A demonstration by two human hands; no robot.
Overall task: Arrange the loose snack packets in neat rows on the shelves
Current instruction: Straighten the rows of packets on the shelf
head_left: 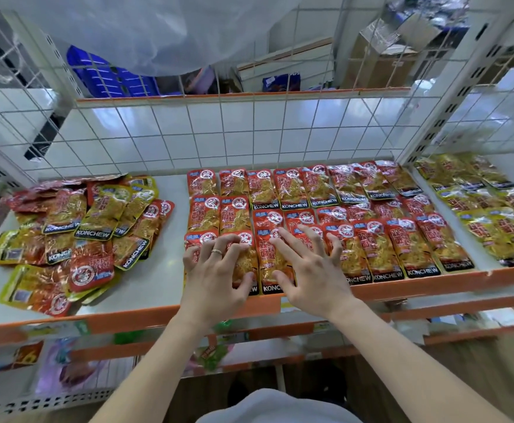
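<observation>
Red snack packets [381,245] lie in neat overlapping rows on the right half of the white shelf [170,227]. A loose heap of red and yellow packets [78,227] covers the shelf's left part. My left hand [216,270], a ring on one finger, rests with curled fingertips on the front-left packet [245,257] of the rows. My right hand [307,267] lies spread flat on the neighbouring red packets, fingers straight. Neither hand lifts a packet.
Yellow packets [493,218] lie in rows on the adjoining shelf at the right. A white wire grid [219,132] backs the shelf. The orange front edge [127,315] runs below my hands, with lower shelves beneath. Clear plastic hangs overhead.
</observation>
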